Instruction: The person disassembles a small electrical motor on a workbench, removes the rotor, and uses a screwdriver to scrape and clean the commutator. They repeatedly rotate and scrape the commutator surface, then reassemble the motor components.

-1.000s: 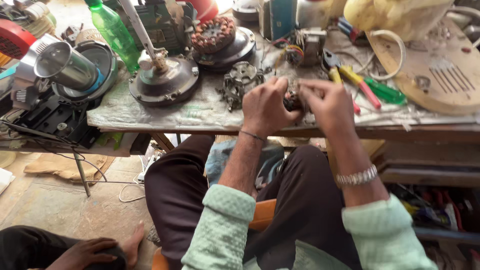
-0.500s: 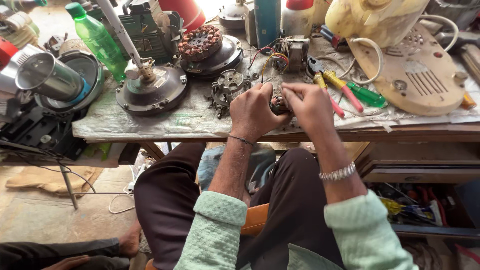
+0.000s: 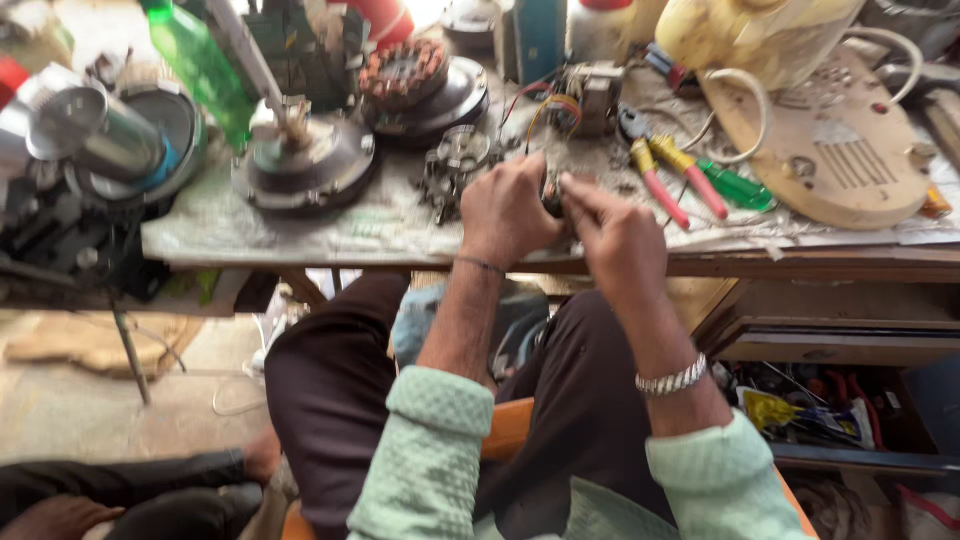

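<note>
Both hands, left hand and right hand, are pinching a small dark part between closed fingers at the tabletop edge; if it slips, it is probably dropping to the floor.

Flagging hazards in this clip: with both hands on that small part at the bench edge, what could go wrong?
The small dark part, pinched between left hand and right hand at the table edge, could slip and drop into the lap or onto the floor. The pliers lie close beside the right hand and could be knocked.
</note>
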Demonstrator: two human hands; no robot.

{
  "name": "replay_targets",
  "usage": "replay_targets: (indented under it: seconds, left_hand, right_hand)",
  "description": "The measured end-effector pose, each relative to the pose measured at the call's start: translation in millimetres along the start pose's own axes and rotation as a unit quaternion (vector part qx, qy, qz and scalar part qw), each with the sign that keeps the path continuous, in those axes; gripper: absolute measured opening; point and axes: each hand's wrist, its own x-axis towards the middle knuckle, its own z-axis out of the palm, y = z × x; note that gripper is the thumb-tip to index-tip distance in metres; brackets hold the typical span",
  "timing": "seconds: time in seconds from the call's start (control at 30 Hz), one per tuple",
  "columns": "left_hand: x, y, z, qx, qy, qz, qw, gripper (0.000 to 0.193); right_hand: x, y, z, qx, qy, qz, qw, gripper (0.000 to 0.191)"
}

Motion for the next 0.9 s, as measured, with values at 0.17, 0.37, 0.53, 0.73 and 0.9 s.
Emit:
replay_targets:
  seconds: [0.17, 0.37, 0.53, 0.73, 0.9]
  left_hand:
    - [5.4, 0.5, -5.0, -0.024, -0.038, -0.014, 0.999, 0.051]
    - [8.8, -3.8, -1.1, -0.01, -0.09, -0.051, 0.995, 0.046]
    - [12.1, -13.0, 2.6, -0.036, -0.105, -0.02, 0.994, 0.059]
    - [19.4, -15.1, -1.5, -0.039, -0.157, -0.035, 0.986, 0.058]
    - [14.3, -16.1, -3.0, -0.022, -0.18, -0.032, 0.983, 0.055]
  right_hand:
    - [15.5, -5.9, -1.2, -0.001, -0.021, 0.042, 0.999, 0.025]
    - [-1.2, -14.9, -1.8, -0.06, 0.009, 0.023, 0.998, 0.026]
    - [18.1, 7.3, 8.7, 0.0, -0.01, 0.018, 1.0, 0.024]
    - [33.8, 26.6, 12.9, 0.0, -0.034, 0.054, 0.998, 0.027]
    - [31.2, 13.6, 5.4, -0.028, -0.067, 0.104, 0.992, 0.028]
